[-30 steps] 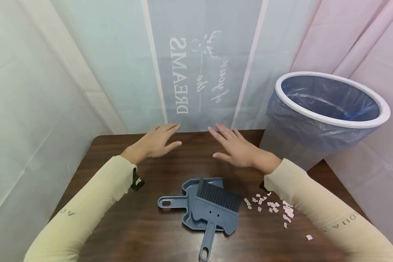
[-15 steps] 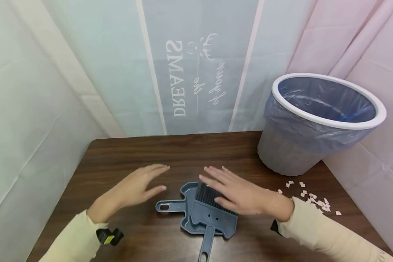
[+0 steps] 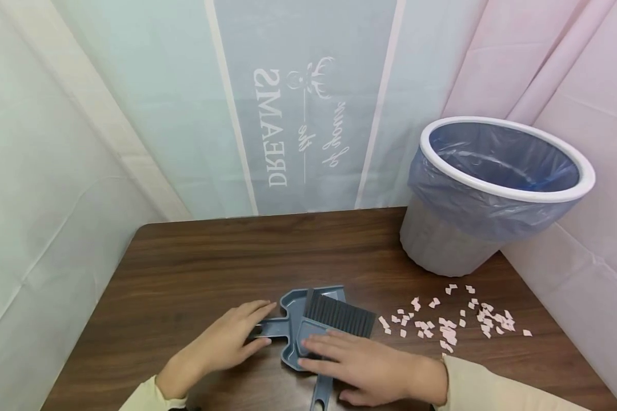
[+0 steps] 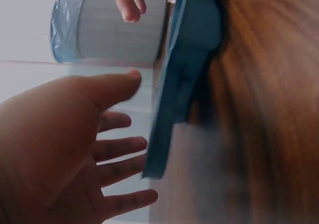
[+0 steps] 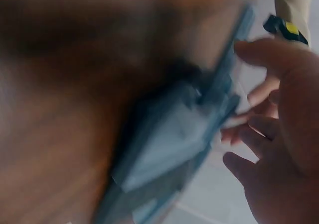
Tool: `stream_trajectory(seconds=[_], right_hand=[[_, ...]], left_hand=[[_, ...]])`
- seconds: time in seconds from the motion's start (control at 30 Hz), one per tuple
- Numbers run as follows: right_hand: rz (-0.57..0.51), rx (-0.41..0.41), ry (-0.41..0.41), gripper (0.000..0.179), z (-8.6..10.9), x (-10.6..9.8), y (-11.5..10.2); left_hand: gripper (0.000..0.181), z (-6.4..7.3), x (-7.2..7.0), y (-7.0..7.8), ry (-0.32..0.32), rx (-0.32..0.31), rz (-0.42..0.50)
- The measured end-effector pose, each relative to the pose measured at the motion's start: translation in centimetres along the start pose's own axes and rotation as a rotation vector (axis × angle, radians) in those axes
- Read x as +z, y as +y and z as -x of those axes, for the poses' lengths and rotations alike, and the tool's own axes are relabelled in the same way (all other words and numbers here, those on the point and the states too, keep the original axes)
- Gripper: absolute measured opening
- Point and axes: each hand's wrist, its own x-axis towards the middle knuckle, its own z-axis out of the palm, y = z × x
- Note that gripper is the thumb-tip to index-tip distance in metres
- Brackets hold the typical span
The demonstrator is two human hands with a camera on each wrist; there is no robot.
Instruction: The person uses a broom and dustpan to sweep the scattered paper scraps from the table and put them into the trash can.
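A blue-grey dustpan (image 3: 288, 351) lies on the brown table, its handle pointing left. On top of it rests a matching hand brush (image 3: 339, 313) with dark bristles, turned so its handle points toward me. My left hand (image 3: 226, 342) is at the dustpan handle, thumb and fingers spread on either side; the left wrist view shows a gap between palm and handle (image 4: 162, 149). Over the brush body hovers my right hand (image 3: 367, 365), fingers extended. In the right wrist view the brush (image 5: 164, 139) is blurred, with a gap to the fingers.
Many small white paper scraps (image 3: 447, 331) are scattered right of the brush. A grey waste bin (image 3: 442, 240) with a white rim and bluish liner bag stands at the back right. Fabric curtains (image 3: 308, 200) hang along the table's back and sides.
Both hands have come back toward me from the far part of the table and lowered, the left to the dustpan handle, the right over the brush. Dustpan and brush stay in place.
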Motion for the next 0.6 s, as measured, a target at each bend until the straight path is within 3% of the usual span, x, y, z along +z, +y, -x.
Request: stream_trajectory(seconds=[0.23,0.43,0.6], right_hand=[[0.122,-0.024,-0.035,0.082,-0.2,2.3,-0.9],[0.195,-0.026,-0.018,0.059,-0.3,2.9,-1.3],[0.209,-0.048,-0.009,0.057,-0.6,3.0,-1.4]], left_hand=[[0.061,-0.4,2.3,0.2,0.039,-0.019,-0.034],[0.056,-0.7,3.0,0.5,0.069,-0.054,-0.022],[0.047,-1.0,3.2,0.5,0.119,-0.051,-0.03]])
